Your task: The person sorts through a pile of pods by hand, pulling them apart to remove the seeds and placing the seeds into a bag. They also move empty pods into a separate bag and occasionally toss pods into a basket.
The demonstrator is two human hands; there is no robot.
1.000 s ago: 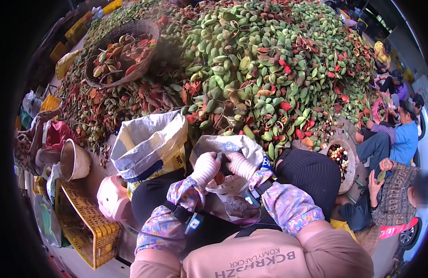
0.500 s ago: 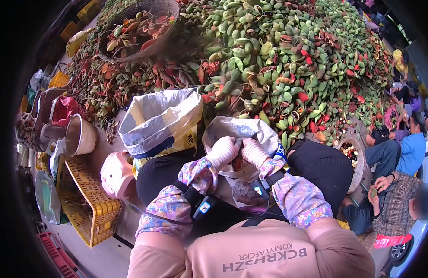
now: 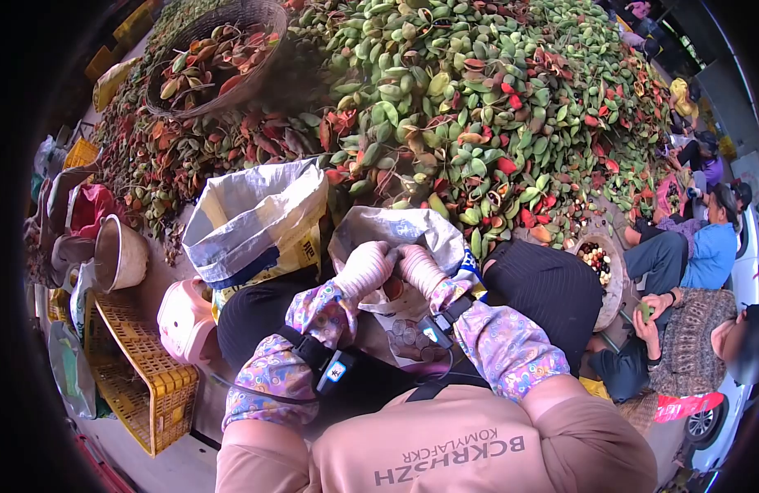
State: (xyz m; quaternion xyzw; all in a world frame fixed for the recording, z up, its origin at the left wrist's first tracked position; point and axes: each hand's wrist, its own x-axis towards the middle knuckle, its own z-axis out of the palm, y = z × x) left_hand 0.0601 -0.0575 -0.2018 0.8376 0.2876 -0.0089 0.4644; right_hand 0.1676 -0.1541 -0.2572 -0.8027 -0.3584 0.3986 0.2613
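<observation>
Both gloved hands meet over the lap. Left hand (image 3: pixel 364 269) and right hand (image 3: pixel 420 268) are pressed together, clamped on one reddish-brown pod (image 3: pixel 393 287) between them, directly over the open mouth of the lap sack (image 3: pixel 396 230). By my read it's held there so whatever drops out lands in the sack.

Second woven sack (image 3: pixel 252 215) stands open just left of the knees, rim rolled down, probably to keep the mouth wide. The big heap of green and red pods (image 3: pixel 494 107) sits right in front, within arm's reach. Wicker basket (image 3: pixel 215 57) rests on the heap's far left, part filled with husks. Shallow tray (image 3: pixel 599 267) of dark seeds lies at right near seated co-workers.

Hard to tell: fingers cover most of the pod, so split or whole is unclear. Lap sack contents hidden. Yellow crate (image 3: pixel 149 386) lower left, partly cut by the lens edge.
</observation>
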